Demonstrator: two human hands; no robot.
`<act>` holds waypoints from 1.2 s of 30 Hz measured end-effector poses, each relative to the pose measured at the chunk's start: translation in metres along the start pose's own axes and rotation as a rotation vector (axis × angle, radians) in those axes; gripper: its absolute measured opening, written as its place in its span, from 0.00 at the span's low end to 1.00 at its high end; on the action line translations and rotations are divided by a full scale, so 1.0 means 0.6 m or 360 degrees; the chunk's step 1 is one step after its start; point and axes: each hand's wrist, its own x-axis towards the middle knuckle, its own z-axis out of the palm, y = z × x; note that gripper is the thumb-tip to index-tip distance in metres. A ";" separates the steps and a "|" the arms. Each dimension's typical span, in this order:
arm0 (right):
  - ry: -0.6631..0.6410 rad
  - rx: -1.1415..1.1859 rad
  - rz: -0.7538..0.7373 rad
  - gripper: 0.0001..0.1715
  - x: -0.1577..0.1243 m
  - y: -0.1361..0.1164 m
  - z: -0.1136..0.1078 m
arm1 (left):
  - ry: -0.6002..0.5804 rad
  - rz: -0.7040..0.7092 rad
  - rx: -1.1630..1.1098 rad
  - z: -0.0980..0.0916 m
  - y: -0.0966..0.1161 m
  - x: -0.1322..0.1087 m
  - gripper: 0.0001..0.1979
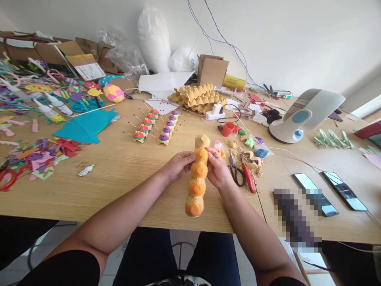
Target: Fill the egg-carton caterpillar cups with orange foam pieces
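Between my two hands is an egg carton strip (197, 190), a row of several bumps held lengthwise above the table's front part. Orange covers most of its bumps, while the far end one is plain tan. My left hand (180, 165) pinches the strip's left side near the far end. On the opposite side, my right hand (218, 167) grips it with thumb and fingers. Just right of that hand lie black-handled scissors (237, 172) and a red utility knife (249, 174). Orange clay in a clear wrapper (220, 149) sits just beyond.
Red-green (143, 129) and purple (168, 129) decorated carton strips with sticks poking out stand beyond my hands. Egg trays (195, 97) are stacked behind. A white fan (303, 115) and two phones (315, 194) are at right. Paper scraps (44, 157) cover the left.
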 end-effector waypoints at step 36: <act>-0.0121 -0.0803 -0.0243 0.30 -0.007 -0.010 -0.001 | 0.0069 -0.0019 0.0084 -0.011 -0.002 0.005 0.18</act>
